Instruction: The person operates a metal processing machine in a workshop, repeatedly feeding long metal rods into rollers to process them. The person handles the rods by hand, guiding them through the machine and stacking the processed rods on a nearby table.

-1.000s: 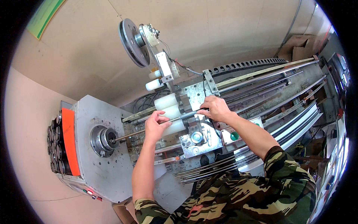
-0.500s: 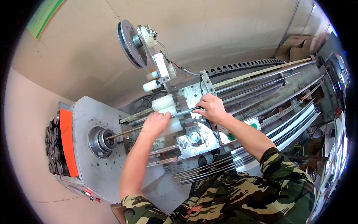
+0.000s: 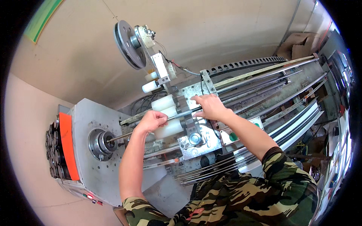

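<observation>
Left hand [image 3: 152, 122]: Although some of its fingers are hidden behind its back, it appears closed around the long metal rod [image 3: 120, 137], with thumb and forefinger curled together.
Right hand [image 3: 211, 107]: wide, thumb and forefinger parted around the far stretch of the rod; its other fingers are tucked out of sight, so I cannot tell whether they touch anything.
Rod: slants from the round chuck [image 3: 102, 144] past the white rollers [image 3: 163, 102] to the right hand; its middle is covered by the left hand, a grey length shows between the hands, and its far end is hard to make out.
Rollers: three thick ones side by side, the middle one partly covered by the left hand and rod.
Metal plate [image 3: 193, 148]: beside the rollers, its upper part overlapped by the right hand.
Green button [image 3: 233, 136]: just beside the right forearm, on a pale panel.
Thin rods [image 3: 211, 167]: a bundle in front, its right part crossing a pale strip, where the rods blur together.
Wheel [image 3: 130, 45]: grey, well above the hands, on a slanted arm.
Green sheet [image 3: 44, 19]: cut off by the dark rim.
Right edge: crowded, bent by the lens, too small to tell apart.
</observation>
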`<move>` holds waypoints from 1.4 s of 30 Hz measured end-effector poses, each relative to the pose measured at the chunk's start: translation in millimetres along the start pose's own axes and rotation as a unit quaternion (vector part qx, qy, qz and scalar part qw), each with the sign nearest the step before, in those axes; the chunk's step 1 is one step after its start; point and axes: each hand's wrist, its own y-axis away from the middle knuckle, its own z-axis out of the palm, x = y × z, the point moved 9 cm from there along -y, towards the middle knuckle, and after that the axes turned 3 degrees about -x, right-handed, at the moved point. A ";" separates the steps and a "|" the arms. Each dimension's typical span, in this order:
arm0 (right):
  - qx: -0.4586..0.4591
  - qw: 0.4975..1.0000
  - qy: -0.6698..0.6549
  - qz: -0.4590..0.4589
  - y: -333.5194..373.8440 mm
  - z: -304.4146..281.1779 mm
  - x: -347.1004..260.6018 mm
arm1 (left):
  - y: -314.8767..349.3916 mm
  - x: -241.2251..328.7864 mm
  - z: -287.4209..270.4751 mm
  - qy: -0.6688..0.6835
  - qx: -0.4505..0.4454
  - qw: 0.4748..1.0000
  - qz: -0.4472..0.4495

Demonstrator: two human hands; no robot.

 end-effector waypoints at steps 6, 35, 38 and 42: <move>-0.238 0.971 -0.003 0.029 -16.9 27.6 26.2 | 15.5 46.9 8.3 -0.341 0.120 0.927 0.100; -0.036 0.945 -0.098 -0.311 57.9 40.7 -118.3 | 67.8 13.3 67.1 -0.439 0.461 0.718 0.280; -0.067 0.948 -0.047 -0.308 62.8 78.2 -121.6 | 67.0 4.3 69.8 -0.481 0.472 0.684 0.280; 0.025 0.948 -0.070 -0.309 66.3 68.9 -123.5 | 78.1 11.1 73.2 -0.460 0.487 0.674 0.311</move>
